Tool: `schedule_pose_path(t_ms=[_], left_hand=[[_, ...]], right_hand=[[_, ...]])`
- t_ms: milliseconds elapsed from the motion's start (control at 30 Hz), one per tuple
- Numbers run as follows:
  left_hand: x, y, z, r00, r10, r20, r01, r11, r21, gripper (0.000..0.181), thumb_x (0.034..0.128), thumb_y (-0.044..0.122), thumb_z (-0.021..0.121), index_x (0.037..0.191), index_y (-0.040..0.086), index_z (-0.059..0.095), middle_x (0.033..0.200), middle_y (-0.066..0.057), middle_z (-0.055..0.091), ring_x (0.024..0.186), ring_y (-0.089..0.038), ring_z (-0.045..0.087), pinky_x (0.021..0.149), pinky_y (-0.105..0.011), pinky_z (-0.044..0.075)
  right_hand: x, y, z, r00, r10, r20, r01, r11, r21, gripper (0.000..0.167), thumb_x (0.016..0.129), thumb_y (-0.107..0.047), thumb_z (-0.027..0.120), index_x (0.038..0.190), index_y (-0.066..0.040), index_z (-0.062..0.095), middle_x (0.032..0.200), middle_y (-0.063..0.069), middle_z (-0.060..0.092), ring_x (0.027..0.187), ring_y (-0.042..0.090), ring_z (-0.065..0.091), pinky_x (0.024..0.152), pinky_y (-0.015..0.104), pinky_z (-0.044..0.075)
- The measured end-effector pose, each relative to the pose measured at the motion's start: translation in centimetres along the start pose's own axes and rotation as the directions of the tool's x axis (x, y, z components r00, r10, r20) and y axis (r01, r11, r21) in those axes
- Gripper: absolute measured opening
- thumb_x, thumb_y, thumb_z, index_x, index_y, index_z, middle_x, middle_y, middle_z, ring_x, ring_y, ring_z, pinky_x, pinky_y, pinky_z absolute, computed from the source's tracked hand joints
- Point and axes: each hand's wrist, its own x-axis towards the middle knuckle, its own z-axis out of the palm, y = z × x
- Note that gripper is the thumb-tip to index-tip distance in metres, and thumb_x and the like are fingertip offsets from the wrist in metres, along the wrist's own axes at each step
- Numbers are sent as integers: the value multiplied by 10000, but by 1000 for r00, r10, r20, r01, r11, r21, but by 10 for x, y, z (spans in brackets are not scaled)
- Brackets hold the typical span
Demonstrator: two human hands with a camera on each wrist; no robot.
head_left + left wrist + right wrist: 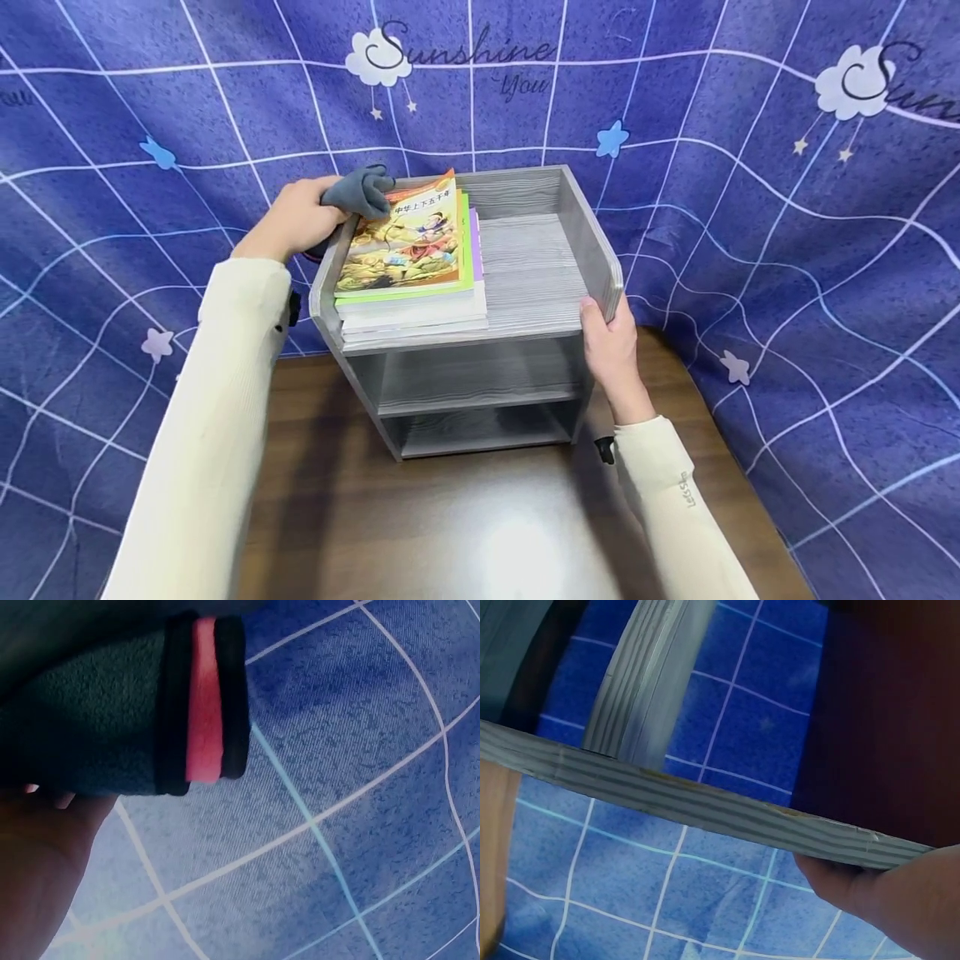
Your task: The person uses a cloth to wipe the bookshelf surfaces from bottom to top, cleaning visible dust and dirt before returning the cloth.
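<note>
A dark grey cloth (358, 193) is gripped in my left hand (303, 212) at the back left corner of a small grey wood-grain shelf (528, 262). The left wrist view shows the cloth (82, 720) close up, with a black and pink edge band (204, 697). My right hand (611, 342) grips the front end of the shelf's right side panel (592, 229), its thumb on the inner face. Seen from the right wrist, the hand (900, 900) is against the striped panel edge (705, 810). A stack of books (405, 242) lies on the left of the top tier.
Two lower tiers (480, 375) open toward the front. The shelf stands on a shiny brown wooden table (420, 517). Behind and beside it hangs a blue cloth backdrop (525, 108) with white grid lines, clouds and stars.
</note>
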Motion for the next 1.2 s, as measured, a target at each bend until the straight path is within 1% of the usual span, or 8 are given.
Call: schedule_pose_path(t_ms=[467,633,733,833,933,1067,1133,1200], left_hand=[[-104,16,8,992,-9,-123,-12,985,-172,463,907,112,566,1346,231,656,1224,-142,675,1079,-318,585,938,-499,409],[-137,18,16,973,-2,-229,-44,980,-195,440,941,132,572,1348,270,664,1263,-68,677,1117,-284,603,942,-421,413],[-158,16,23,945,64,-321,-123,978,-170,512,912,59,572,1366,278,659,1318,-11,657,1184,-268,602,991,-313,406],[-172,15,41,869,199,-454,-277,954,-112,606,833,-35,511,1367,211,663,1386,9,617,1269,-250,569,1072,-261,367],[-181,21,64,718,311,-623,-418,908,-28,649,732,-68,396,1295,69,690,1382,-78,619,1273,-305,570,1106,-356,371],[-189,40,91,512,326,-794,-480,876,50,564,717,-110,362,1163,-50,701,1272,-220,653,1199,-431,594,1073,-478,409],[-194,44,104,451,310,-837,-472,879,72,485,744,-127,406,1116,-56,710,1228,-236,668,1170,-455,603,1056,-498,423],[-199,38,118,419,307,-855,-457,885,94,417,766,-118,456,1082,-54,721,1197,-235,681,1144,-461,617,1039,-498,441]], right_hand=[[0,-1,-8,999,-2,32,3,1000,-15,413,972,-175,540,1314,55,537,1248,270,611,1159,341,552,1054,451,382],[-1,-1,-7,999,-18,46,18,1000,5,415,974,-157,536,1331,53,528,1254,262,612,1158,322,553,1053,434,379],[-2,-1,-5,998,-23,61,23,1000,13,436,976,-163,534,1355,52,521,1281,259,607,1182,321,549,1063,422,374],[-2,-2,-6,998,-33,55,33,999,3,448,970,-163,544,1362,51,524,1288,254,609,1184,319,553,1063,422,376],[-1,-4,-7,998,-49,43,50,999,-12,433,958,-153,553,1333,64,538,1252,261,623,1146,326,569,1039,431,392],[0,-3,-7,997,-71,40,72,997,-23,387,950,-140,563,1270,78,566,1181,266,646,1074,324,585,993,419,414],[0,-1,-8,996,-77,42,78,997,-16,373,950,-134,570,1262,70,582,1163,260,654,1056,310,590,982,401,421],[0,0,-8,996,-78,44,78,997,-8,360,951,-128,577,1256,61,598,1148,253,663,1042,297,595,968,384,426]])
